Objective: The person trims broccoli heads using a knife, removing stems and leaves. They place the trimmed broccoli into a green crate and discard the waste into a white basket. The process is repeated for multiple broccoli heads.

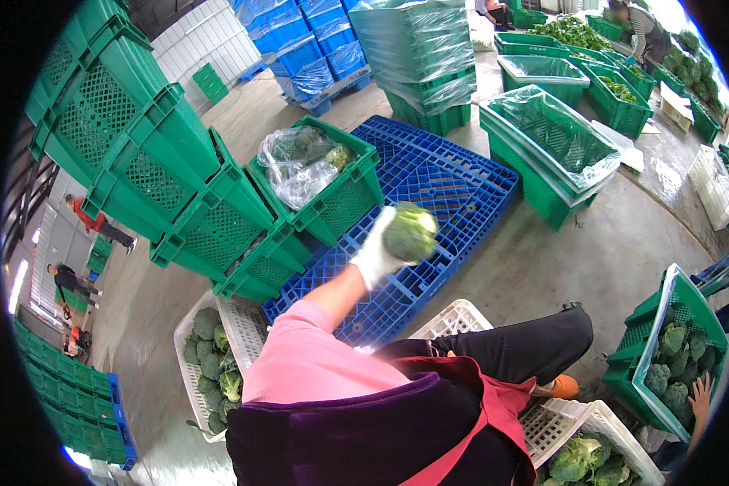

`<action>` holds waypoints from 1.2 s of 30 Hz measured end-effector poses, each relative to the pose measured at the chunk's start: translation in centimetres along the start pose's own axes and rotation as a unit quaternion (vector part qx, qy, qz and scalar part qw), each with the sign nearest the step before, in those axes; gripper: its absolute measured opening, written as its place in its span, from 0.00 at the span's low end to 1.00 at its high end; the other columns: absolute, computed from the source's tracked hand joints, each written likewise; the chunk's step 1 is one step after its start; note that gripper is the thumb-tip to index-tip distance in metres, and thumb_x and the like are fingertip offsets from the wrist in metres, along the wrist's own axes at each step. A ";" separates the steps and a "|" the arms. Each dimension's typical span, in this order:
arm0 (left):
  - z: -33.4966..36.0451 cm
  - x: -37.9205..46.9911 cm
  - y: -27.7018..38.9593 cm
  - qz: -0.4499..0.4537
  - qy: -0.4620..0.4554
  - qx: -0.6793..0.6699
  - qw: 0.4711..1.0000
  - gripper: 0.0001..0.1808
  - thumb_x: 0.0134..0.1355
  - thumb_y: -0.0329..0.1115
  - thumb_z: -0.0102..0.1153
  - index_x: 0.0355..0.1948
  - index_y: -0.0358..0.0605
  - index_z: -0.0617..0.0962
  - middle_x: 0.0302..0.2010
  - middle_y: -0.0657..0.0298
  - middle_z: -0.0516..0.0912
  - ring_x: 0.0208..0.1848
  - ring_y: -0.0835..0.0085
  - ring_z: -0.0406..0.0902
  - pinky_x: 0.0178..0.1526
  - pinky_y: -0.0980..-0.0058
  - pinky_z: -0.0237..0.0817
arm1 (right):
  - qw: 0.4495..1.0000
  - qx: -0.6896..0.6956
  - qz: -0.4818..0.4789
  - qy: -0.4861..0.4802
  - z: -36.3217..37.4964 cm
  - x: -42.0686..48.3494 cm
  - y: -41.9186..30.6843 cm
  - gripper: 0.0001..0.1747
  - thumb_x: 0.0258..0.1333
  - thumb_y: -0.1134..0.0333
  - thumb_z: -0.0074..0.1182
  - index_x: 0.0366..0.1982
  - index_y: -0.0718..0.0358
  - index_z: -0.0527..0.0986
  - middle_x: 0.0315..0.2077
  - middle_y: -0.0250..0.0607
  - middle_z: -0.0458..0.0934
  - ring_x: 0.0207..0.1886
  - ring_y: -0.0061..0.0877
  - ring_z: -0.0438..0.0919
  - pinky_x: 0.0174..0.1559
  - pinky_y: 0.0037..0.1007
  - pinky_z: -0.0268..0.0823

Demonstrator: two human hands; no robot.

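Observation:
My left hand (379,246), in a white glove, is closed around a head of broccoli (410,232), blurred by motion, above a blue plastic pallet (395,297). My right hand is out of view. Just beyond the left hand, a green plastic crate (346,203) holds broccoli under clear plastic film (297,176). A white plastic crate (185,364) with broccoli heads (209,364) stands to the left of my pink sleeve. At the lower right, another white crate (632,431) holds more broccoli (574,458).
Stacked green crates (152,164) rise at the left. A film-wrapped stack (419,54) and lined crates (534,146) stand beyond the pallet. A co-worker's bare hand (698,398) touches a green crate of broccoli (638,364) at right. Other people (644,36) are farther off.

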State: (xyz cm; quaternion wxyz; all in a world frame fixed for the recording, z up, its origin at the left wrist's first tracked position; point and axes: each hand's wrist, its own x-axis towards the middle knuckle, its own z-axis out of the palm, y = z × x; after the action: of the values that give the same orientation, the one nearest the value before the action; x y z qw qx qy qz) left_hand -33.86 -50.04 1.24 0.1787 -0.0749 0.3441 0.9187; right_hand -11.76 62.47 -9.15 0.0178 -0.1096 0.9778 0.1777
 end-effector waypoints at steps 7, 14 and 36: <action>-5.4 -2.4 4.6 0.117 0.208 0.056 0.970 0.42 0.60 0.73 0.59 0.68 0.60 0.73 0.67 0.58 0.77 0.67 0.52 0.74 0.69 0.37 0.57 | 0.946 0.002 0.301 0.123 -6.7 -8.8 -12.8 0.21 0.66 0.52 0.54 0.57 0.50 0.76 0.62 0.38 0.70 0.68 0.42 0.63 0.60 0.58 0.63; -7.7 -2.3 5.5 0.126 0.225 0.055 0.965 0.41 0.59 0.73 0.60 0.65 0.60 0.76 0.63 0.60 0.80 0.63 0.54 0.77 0.66 0.39 0.61 | 0.779 0.272 0.533 0.187 -14.8 -16.8 -43.7 0.18 0.66 0.51 0.53 0.49 0.54 0.80 0.52 0.43 0.77 0.58 0.45 0.71 0.54 0.54 0.67; 15.9 -1.0 -14.6 -0.194 -0.291 0.138 0.927 0.47 0.57 0.82 0.48 0.68 0.64 0.75 0.71 0.60 0.73 0.71 0.49 0.69 0.67 0.37 0.56 | 0.642 0.358 0.675 0.069 -16.5 -16.1 -78.0 0.14 0.63 0.58 0.51 0.28 0.57 0.80 0.34 0.51 0.82 0.40 0.49 0.81 0.45 0.49 0.73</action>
State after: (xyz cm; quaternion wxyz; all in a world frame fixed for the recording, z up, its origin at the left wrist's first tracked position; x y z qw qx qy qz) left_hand -27.67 -29.63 4.61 0.4543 0.1557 0.3795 0.7908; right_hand 21.26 -11.21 -19.36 -0.1370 0.5834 0.7664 -0.2311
